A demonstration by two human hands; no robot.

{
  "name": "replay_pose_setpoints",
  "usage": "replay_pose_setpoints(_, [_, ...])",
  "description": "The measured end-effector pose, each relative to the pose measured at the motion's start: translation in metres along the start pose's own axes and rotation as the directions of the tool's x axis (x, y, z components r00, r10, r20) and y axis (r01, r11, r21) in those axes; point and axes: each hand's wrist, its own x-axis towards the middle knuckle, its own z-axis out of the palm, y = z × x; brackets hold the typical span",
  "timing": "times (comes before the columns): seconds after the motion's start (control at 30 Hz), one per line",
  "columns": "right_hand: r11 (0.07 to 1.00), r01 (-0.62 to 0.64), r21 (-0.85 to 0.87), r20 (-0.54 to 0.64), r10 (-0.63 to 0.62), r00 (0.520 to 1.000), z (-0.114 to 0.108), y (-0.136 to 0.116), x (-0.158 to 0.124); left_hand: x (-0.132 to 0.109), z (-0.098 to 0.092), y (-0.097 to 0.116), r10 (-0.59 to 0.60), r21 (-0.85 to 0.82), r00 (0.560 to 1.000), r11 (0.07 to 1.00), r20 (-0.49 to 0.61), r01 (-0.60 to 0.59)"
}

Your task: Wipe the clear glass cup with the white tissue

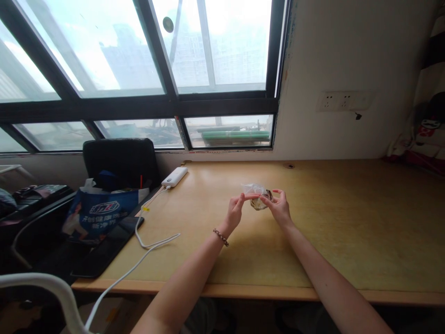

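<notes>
Both of my hands are raised just above the wooden desk (347, 222), holding a small clear plastic bag (256, 195) between them. My left hand (234, 212), with a beaded bracelet on its wrist, pinches the bag's left edge with thumb and forefinger. My right hand (279, 206) grips the bag's right side, fingers curled round it. Something small and dark sits inside the bag, too small to name.
A white power bank (174, 176) lies at the desk's back left, its white cable (153, 241) trailing off the front edge. A dark tablet (107, 248) lies at the left edge. A black chair (120, 160) holds a blue printed bag (99, 213). Wall sockets (342, 100) are on the right.
</notes>
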Motion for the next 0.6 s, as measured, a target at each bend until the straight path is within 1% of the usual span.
replay_pose_setpoints(0.17, [0.994, 0.002, 0.106, -0.026, 0.001, 1.0, -0.001, -0.002, 0.002, 0.001, 0.002, 0.0, 0.007, 0.051, 0.999, 0.999, -0.044, -0.005])
replay_pose_setpoints(0.27, [0.981, 0.03, 0.189, -0.007, -0.029, 1.0, -0.002, -0.003, 0.002, 0.001, 0.005, -0.002, 0.007, 0.072, 0.998, 0.997, -0.057, -0.003])
replay_pose_setpoints(0.37, [0.967, 0.061, 0.246, 0.037, -0.072, 0.997, -0.002, -0.004, 0.002, 0.001, 0.008, -0.006, 0.003, 0.069, 0.998, 0.998, -0.066, 0.001])
replay_pose_setpoints(0.5, [0.957, 0.102, 0.272, 0.096, -0.133, 0.986, 0.0, -0.005, 0.0, 0.004, 0.01, -0.013, -0.048, 0.003, 0.995, 0.999, -0.091, 0.049])
replay_pose_setpoints(0.6, [0.955, 0.123, 0.271, 0.124, -0.162, 0.979, 0.001, -0.006, -0.003, 0.007, 0.012, -0.016, -0.102, -0.096, 0.993, 0.991, -0.061, 0.096])
